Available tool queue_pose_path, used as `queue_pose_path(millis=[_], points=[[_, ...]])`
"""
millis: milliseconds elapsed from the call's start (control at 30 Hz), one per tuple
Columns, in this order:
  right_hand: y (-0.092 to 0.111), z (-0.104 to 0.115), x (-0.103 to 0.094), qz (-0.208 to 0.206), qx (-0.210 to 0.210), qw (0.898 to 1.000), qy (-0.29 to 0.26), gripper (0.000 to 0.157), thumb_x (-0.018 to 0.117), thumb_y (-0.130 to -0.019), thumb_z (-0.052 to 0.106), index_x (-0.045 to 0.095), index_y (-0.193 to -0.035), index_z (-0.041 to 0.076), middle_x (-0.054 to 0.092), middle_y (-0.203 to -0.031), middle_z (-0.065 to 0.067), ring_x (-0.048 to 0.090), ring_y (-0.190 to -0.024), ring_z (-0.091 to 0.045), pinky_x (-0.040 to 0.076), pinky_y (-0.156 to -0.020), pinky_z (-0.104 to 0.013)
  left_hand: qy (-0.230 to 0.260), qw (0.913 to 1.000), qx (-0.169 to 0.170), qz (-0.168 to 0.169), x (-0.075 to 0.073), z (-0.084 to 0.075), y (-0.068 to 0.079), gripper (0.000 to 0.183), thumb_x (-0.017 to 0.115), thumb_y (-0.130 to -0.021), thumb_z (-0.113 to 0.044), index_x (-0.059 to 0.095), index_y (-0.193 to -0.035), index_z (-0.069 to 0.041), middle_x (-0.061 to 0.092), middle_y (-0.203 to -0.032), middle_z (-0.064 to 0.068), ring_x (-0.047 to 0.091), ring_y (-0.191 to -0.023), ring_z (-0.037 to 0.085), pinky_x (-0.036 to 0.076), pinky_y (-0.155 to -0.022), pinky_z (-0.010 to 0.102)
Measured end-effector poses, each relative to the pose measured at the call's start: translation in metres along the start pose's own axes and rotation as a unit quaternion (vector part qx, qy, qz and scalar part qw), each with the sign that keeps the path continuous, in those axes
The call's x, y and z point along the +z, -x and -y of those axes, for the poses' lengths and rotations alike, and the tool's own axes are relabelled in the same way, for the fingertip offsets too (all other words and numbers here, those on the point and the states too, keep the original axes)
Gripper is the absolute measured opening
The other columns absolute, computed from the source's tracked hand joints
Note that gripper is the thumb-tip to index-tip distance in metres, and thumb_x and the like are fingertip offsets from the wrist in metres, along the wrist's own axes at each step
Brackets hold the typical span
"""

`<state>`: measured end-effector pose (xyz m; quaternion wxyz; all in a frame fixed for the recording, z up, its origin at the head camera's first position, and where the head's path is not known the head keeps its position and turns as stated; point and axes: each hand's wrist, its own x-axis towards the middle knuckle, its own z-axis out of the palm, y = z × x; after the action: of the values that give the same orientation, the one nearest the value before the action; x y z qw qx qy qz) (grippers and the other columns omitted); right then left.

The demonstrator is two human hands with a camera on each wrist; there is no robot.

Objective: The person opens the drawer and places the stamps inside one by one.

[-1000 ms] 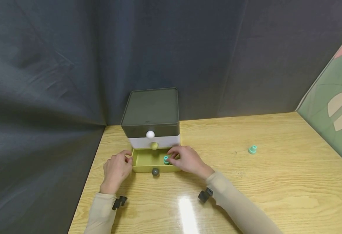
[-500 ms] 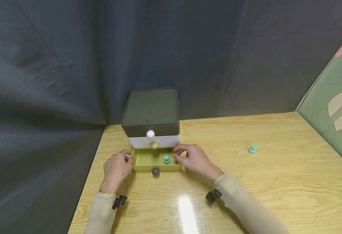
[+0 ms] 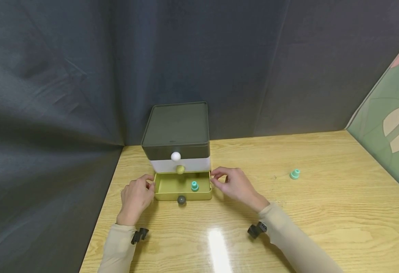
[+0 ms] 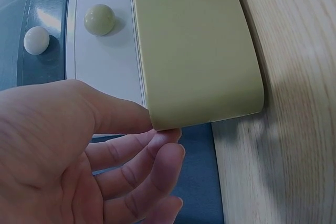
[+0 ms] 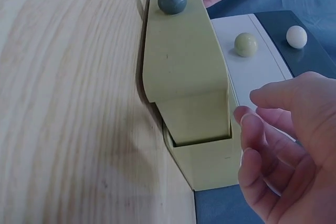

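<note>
A mini chest of drawers (image 3: 177, 125) has its lime-green bottom drawer (image 3: 172, 196) pulled out. Inside, toward the right, stands a small turquoise stepped piece (image 3: 194, 186). My left hand (image 3: 137, 199) pinches the drawer's left wall near the front corner; in the left wrist view its thumb (image 4: 123, 116) lies at the top edge, with fingertips against the outer side. At the right wall is my right hand (image 3: 235, 185), fingers loosely bent with nothing between them. In the right wrist view, those fingers (image 5: 257, 135) are close beside the drawer; whether they touch it I cannot tell.
A second turquoise stepped piece (image 3: 295, 174) stands on the wooden table (image 3: 322, 227) to the right. The drawer's dark round knob (image 3: 181, 200) faces the person. A dark curtain (image 3: 240, 68) hangs behind and to the left.
My right hand has drawn away from the turquoise piece, out of the drawer and rightward to just outside its right wall. The piece stays in the drawer. My left hand has not moved.
</note>
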<state>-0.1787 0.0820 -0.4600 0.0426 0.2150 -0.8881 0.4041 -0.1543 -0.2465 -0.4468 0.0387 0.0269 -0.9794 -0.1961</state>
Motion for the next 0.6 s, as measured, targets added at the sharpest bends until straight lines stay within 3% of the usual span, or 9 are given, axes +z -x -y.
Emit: queue_pose_path(millis=[600], points=[[0.016, -0.022, -0.019, -0.033, 0.032, 0.998, 0.029, 0.023, 0.077, -0.096, 0.014, 0.078, -0.116, 0.002, 0.082, -0.098, -0.008, 0.047, -0.048, -0.002, 0.041, -0.047, -0.023, 0.002, 1.0, 0.0, 0.002, 0.0, 0.0, 0.0, 0.027, 0.063, -0.104, -0.021, 0.076, -0.125, -0.009, 0.079, -0.093, 0.005, 0.057, -0.056, 0.017, 0.04, -0.049, 0.031]])
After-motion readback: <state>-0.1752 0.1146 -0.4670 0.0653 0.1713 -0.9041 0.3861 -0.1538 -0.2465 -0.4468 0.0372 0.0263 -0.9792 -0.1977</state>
